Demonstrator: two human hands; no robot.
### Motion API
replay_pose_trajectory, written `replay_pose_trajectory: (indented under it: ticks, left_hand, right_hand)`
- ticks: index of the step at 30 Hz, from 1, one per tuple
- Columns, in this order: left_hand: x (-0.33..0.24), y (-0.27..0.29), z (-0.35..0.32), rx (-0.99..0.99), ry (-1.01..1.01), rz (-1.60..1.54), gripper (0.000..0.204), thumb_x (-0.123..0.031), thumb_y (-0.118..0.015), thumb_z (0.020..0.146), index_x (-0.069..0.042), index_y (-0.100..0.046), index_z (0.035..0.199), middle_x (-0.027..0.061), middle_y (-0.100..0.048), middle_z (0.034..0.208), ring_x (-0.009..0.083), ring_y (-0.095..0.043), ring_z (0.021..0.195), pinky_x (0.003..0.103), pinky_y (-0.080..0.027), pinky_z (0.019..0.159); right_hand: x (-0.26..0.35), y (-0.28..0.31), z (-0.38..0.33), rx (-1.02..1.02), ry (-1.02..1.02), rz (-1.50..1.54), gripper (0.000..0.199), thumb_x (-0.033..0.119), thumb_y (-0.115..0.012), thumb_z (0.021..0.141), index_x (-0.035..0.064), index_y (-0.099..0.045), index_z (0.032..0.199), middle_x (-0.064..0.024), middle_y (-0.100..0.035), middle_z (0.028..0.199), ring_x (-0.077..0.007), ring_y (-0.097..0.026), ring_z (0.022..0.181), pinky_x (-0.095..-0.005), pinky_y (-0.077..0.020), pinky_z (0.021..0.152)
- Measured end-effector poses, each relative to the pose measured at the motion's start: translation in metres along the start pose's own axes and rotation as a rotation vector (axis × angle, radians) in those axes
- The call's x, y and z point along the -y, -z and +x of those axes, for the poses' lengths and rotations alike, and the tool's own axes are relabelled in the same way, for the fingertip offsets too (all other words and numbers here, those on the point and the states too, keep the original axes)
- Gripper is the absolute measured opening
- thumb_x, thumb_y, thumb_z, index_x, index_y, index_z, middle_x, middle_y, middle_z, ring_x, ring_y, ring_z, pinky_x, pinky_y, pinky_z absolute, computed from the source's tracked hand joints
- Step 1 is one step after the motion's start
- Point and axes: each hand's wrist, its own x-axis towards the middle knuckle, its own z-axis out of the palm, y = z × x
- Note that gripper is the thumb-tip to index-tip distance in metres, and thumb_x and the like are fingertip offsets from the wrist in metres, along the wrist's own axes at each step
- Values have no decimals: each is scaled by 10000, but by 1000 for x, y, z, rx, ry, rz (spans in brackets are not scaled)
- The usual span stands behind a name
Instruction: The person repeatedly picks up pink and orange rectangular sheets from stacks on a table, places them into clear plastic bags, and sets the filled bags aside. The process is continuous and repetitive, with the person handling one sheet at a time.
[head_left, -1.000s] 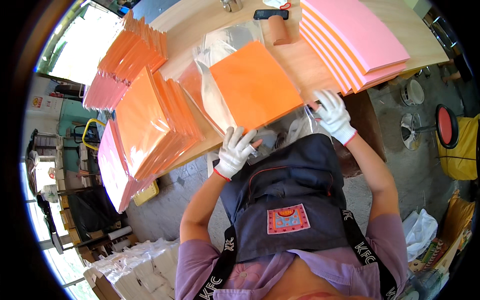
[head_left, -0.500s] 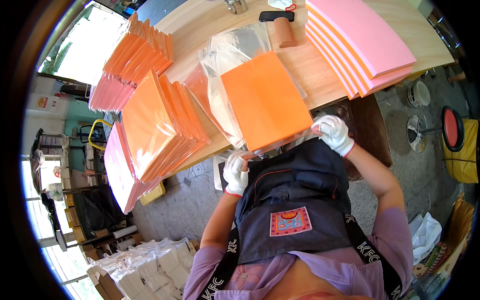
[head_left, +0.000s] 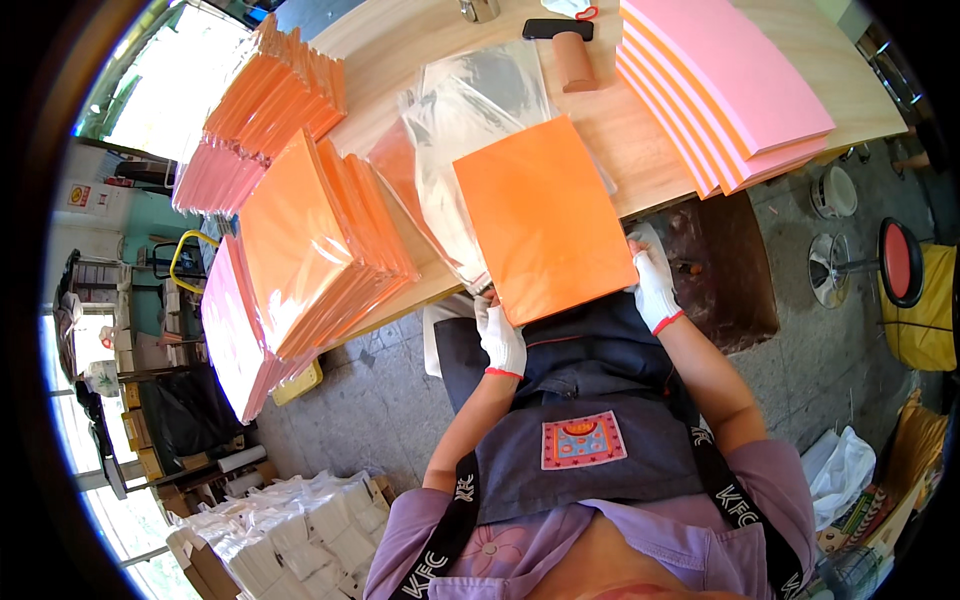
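An orange paper pack [head_left: 545, 220] lies at a slant near the table's front edge, its near end overhanging toward my apron. My left hand [head_left: 500, 335], in a white glove with bare fingertips, grips its near left corner. At its near right corner is my right hand [head_left: 653, 285], gloved the same way, with fingers curled at the edge and partly hidden beneath. Clear plastic sleeves [head_left: 470, 90] lie under and behind the pack, with a wrapped orange sheet showing at their left.
Wrapped orange packs [head_left: 300, 240] and pink ones are piled on the left of the table [head_left: 385, 40]. A tall pink and orange paper stack [head_left: 730, 80] stands at the right. Behind the sleeves are a brown block [head_left: 573, 62] and a phone [head_left: 558, 29]. A brown stool [head_left: 735, 270] is below.
Both hands have moved from the clear film at the near end to the pack's near corners. The pack's near end has shifted slightly toward me, and the film there no longer shows.
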Motion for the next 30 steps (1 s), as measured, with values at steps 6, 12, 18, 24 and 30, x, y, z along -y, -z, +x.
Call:
replay_pose_trajectory:
  ticks: [6, 12, 18, 24, 30]
  left_hand:
    - [-25, 18, -4, 154, 96, 426, 370, -245, -556, 924, 3, -495, 1193, 95, -615, 1064, 171, -609, 925, 280, -499, 776]
    - [-117, -56, -33, 389, -233, 534, 308, -200, -600, 911, 8, -498, 1114, 39, -583, 1016, 94, -537, 901, 229, -432, 793]
    - [-195, -35, -59, 243, -452, 442, 294, -146, -611, 896, 11, -492, 1115, 48, -569, 1028, 85, -507, 951, 228, -412, 801]
    - [-305, 12, -32, -125, -701, 763, 271, -254, -540, 930, -15, -568, 1055, 33, -542, 959, 79, -488, 863, 228, -412, 763]
    - [-355, 75, 21, -562, -854, 2011, 361, -317, -488, 852, -91, -622, 1101, 153, -405, 1427, 387, -351, 1301, 495, -260, 1067]
  right_hand:
    - [67, -15, -13, 93, -172, -349, 501, 388, -552, 918, 23, -533, 1260, 17, -589, 814, -47, -492, 541, -200, -378, 387]
    - [113, -29, -28, 399, 45, -291, 478, 348, -568, 920, 17, -530, 1264, 26, -625, 811, -5, -459, 509, -161, -330, 378]
    - [116, -100, -37, 641, 184, -166, 529, 288, -579, 917, -23, -448, 1325, -39, -606, 1076, -45, -549, 827, -172, -436, 641]
    - [117, -266, -64, 780, 218, -176, 469, 320, -594, 905, -27, -534, 1215, -19, -626, 961, -95, -552, 791, -239, -429, 657]
    - [121, -344, -68, 954, 494, -917, 416, 428, -586, 880, 34, -584, 1015, -53, -664, 836, -121, -588, 748, -266, -438, 637]
